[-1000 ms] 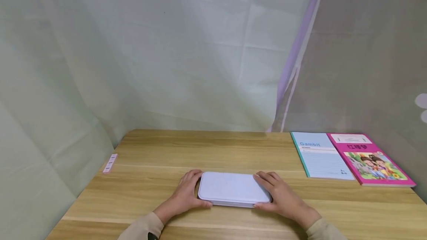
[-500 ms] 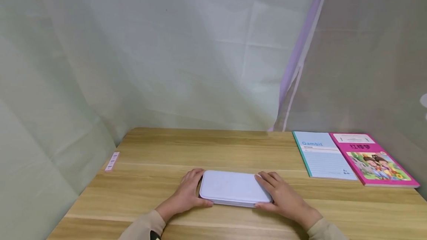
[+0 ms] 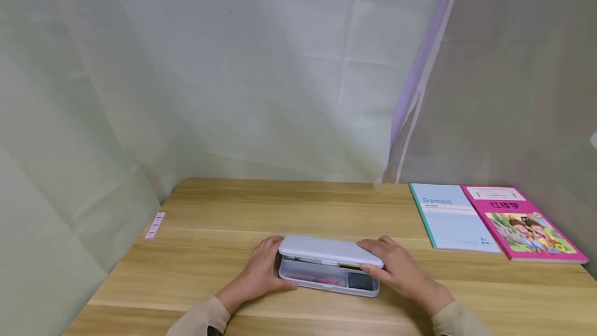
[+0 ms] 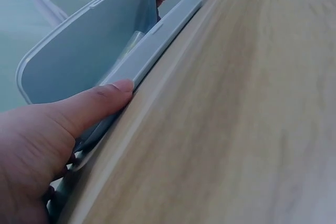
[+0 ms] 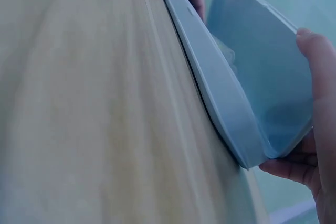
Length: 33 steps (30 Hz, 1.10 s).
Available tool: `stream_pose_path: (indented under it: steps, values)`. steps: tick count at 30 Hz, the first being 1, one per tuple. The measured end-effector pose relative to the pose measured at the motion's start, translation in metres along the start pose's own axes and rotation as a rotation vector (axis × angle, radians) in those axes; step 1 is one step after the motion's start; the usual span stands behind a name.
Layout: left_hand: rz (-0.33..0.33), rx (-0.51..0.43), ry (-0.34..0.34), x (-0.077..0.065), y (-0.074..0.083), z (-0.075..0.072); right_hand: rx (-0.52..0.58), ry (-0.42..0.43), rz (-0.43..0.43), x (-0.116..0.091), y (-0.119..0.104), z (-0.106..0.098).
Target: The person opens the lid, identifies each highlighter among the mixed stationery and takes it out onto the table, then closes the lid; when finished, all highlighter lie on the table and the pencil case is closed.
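Crosswise, case (image 3: 328,261) gapes nearside, L hand (image 3: 262,269) gripping base (image 3: 326,288), R hand (image 3: 397,267) lid (image 3: 328,247).

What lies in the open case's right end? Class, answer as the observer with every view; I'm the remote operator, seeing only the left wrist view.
Observer: In the head view, a dark block sits in the right end of the pale case.
Operator: Where do the fingers of the left hand reach?
Observer: The head view shows them along the case's left end.
Operator: Anything by the left edge of the table?
Observer: Yes, a small pink and white strip.
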<state>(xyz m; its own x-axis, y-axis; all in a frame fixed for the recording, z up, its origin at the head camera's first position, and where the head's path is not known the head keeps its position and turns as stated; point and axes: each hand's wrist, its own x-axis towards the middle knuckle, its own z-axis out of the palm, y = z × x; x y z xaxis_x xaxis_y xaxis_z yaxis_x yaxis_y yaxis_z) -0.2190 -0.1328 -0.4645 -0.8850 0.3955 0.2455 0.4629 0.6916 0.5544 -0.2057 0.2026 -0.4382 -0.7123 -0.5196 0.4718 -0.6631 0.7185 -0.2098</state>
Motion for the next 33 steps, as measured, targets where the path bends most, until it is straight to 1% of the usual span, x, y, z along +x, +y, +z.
stream_pose_path:
  steps: [4, 12, 16, 20, 25, 28, 33]
  values:
    - [-0.007, -0.006, -0.009, -0.001, 0.001, -0.002, 0.035, -0.017, 0.021, 0.002, 0.000, -0.004]
    - [-0.002, 0.001, -0.025, -0.002, 0.001, -0.003, 0.003, -0.058, 0.103, 0.006, 0.000, -0.014]
    - [-0.007, -0.005, -0.032, -0.003, 0.000, -0.003, 0.012, -0.081, 0.151, 0.007, 0.000, -0.018]
    - [-0.019, -0.006, -0.026, -0.004, 0.000, -0.003, 0.043, -0.109, 0.201, 0.011, -0.001, -0.023]
    - [-0.037, 0.001, -0.014, -0.006, -0.001, -0.003, 0.088, -0.117, 0.229, 0.019, -0.002, -0.029]
    - [-0.020, 0.015, -0.009, -0.005, -0.002, -0.003, 0.110, -0.117, 0.254, 0.025, 0.000, -0.032]
    - [0.026, 0.027, -0.009, -0.004, -0.001, -0.002, 0.133, -0.094, 0.301, 0.034, 0.002, -0.036]
